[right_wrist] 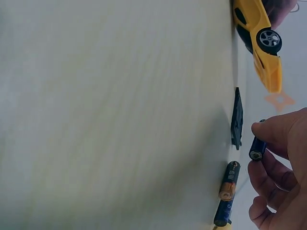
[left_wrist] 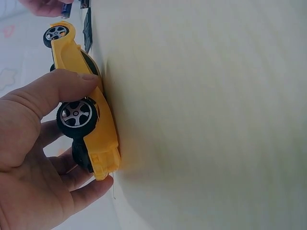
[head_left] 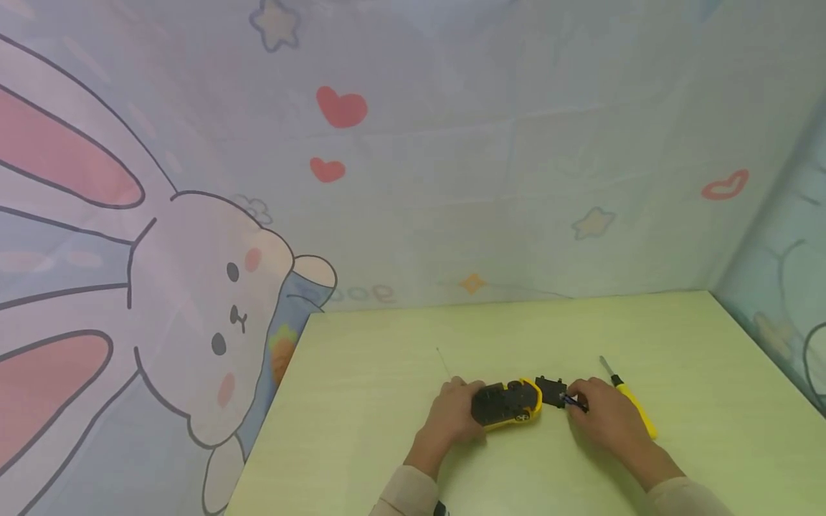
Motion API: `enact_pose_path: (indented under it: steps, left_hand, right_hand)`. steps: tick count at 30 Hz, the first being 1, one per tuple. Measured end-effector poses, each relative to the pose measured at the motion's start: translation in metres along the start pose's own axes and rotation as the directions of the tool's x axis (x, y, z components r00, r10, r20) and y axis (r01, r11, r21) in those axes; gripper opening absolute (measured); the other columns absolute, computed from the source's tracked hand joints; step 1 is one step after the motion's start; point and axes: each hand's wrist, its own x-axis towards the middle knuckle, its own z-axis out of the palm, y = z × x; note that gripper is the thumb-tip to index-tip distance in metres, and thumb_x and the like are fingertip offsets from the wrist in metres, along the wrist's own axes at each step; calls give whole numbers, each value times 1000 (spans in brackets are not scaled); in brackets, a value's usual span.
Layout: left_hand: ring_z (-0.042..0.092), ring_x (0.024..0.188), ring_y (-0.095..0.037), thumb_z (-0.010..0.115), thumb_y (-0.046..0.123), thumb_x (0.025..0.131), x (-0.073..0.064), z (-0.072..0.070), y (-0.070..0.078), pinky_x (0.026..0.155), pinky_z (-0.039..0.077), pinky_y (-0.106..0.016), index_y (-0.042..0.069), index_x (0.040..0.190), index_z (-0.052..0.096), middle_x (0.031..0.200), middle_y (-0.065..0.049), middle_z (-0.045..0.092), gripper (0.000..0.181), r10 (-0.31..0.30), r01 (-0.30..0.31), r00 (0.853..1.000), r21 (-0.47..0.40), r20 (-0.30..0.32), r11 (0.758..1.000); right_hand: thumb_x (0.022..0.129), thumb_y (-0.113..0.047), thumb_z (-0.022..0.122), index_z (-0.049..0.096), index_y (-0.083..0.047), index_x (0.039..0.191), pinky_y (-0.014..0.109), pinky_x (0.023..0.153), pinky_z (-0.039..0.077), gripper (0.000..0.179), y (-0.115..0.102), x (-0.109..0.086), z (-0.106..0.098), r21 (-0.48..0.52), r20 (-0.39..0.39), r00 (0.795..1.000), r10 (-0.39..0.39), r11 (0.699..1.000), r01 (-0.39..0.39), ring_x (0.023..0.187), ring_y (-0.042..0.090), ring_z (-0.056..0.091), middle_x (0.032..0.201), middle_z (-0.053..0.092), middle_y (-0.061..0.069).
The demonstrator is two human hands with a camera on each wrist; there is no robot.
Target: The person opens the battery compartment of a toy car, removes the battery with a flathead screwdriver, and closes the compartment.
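Observation:
A yellow toy car (head_left: pixel 508 405) lies upside down, its black underside facing up. My left hand (head_left: pixel 454 412) grips its rear end, with the thumb along the side by a wheel (left_wrist: pixel 76 117) in the left wrist view. My right hand (head_left: pixel 606 416) pinches a dark blue battery (right_wrist: pixel 257 147) between thumb and fingers, just above the table. Close by, a flat black plastic cover (head_left: pixel 551 392) rests between the car and the right hand. Two more batteries, one black and copper (right_wrist: pixel 230 177) and one blue (right_wrist: pixel 223 212), lie on the table in the right wrist view.
A screwdriver (head_left: pixel 635 408) with a yellow handle lies right of my right hand, its tip pointing away. A thin wire (head_left: pixel 443 362) sticks out beyond my left hand. Behind the pale table (head_left: pixel 361 358) hangs a printed cloth (head_left: pixel 439 215) with a rabbit and hearts.

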Motion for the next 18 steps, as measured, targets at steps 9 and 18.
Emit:
enact_pose_path:
  steps: [9,18]
  left_hand:
    - [51,103,-20,96,21,64,1,4,-3,88,50,-39,25,138,63,114,-3,58,81,-1,1,1000,-9,27,1000]
    - [51,103,-19,97,22,63,2,3,-2,90,51,-38,26,138,64,114,-2,58,81,-12,13,1000,-16,25,1000]
  right_hand:
    - [85,-15,77,74,-12,102,38,64,49,18,2,-2,-2,-34,56,998,12,999,-10,72,15,54,85,62,1]
    - [84,-13,75,76,-12,100,33,57,42,17,6,-1,2,-70,77,997,22,997,-17,65,15,47,80,57,0]
